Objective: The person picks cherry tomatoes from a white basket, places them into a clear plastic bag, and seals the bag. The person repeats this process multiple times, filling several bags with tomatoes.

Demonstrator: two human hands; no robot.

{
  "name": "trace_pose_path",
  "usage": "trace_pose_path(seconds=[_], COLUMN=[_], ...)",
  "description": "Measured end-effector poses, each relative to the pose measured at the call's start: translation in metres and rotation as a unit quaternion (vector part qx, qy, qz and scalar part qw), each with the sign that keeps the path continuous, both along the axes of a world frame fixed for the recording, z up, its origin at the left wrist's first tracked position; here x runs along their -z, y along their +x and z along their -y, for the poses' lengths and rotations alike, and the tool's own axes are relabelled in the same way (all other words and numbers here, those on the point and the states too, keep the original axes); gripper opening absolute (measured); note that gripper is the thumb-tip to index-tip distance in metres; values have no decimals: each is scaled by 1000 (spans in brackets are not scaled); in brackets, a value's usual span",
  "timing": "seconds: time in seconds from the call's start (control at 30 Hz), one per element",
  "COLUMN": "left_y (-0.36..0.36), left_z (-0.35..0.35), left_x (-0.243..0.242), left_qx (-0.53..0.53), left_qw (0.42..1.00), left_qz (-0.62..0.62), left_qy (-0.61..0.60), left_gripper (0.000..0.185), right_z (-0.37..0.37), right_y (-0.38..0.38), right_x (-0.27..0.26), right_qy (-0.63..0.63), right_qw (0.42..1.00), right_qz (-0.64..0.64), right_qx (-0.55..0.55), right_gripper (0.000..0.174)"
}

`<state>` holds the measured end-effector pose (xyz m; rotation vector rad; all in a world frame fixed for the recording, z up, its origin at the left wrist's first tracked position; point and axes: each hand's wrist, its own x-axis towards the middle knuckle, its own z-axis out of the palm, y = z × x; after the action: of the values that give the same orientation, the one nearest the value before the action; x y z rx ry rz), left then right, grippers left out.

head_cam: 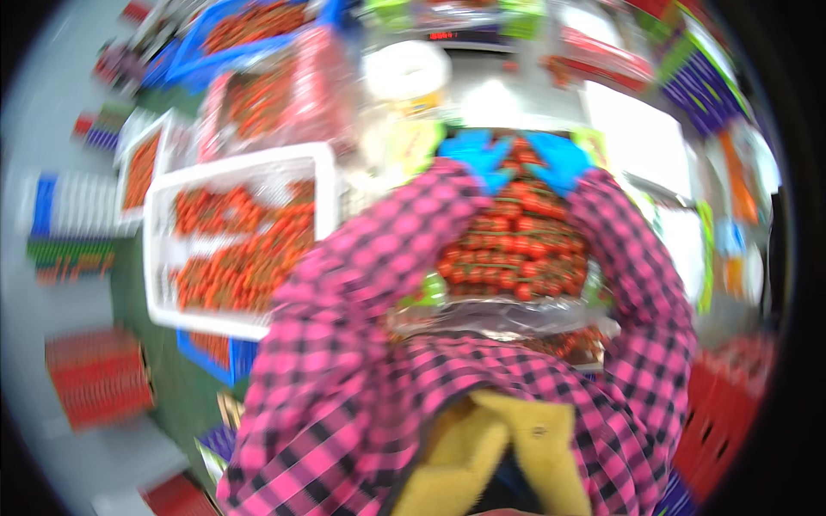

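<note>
Rows of cherry tomatoes on the vine [519, 245] lie packed in a box lined with clear plastic film [503, 319] before me. My left hand [476, 158], in a blue glove, rests with spread fingers at the far left part of the tomatoes. Opposite it, my right hand [560, 160], gloved alike, touches the far right part, its fingers pointing inward. Neither hand is closed around anything that I can make out; motion blur hides the fingertips' exact contact. A few more tomatoes [568, 342] show under film at the near edge, by my body.
At left stands a white crate [242, 326] of loose tomatoes, with a film-lined box [316, 90] and a blue crate [187, 61] beyond. A white roll [408, 68] stands ahead, left of a scale display [445, 35]. White trays [635, 138] lie right; red crates [723, 413] stand lower right.
</note>
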<state>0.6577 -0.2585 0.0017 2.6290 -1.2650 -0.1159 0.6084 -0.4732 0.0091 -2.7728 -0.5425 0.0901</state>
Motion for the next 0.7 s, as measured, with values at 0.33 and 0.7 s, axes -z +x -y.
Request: trace_pose_path(seconds=[0.33, 0.7], left_y=[-78, -89], left_z=[-18, -487], left_x=[-32, -3], left_qx=[-34, -338], left_qw=[953, 903], left_qz=[-34, -19], left_qy=[-298, 266], left_gripper=[52, 11], right_z=[20, -90], right_y=[1, -77], right_x=[9, -5], right_qy=[73, 360], right_qw=[993, 897], right_qz=[-81, 115], right_qx=[39, 230], right_gripper=[49, 38])
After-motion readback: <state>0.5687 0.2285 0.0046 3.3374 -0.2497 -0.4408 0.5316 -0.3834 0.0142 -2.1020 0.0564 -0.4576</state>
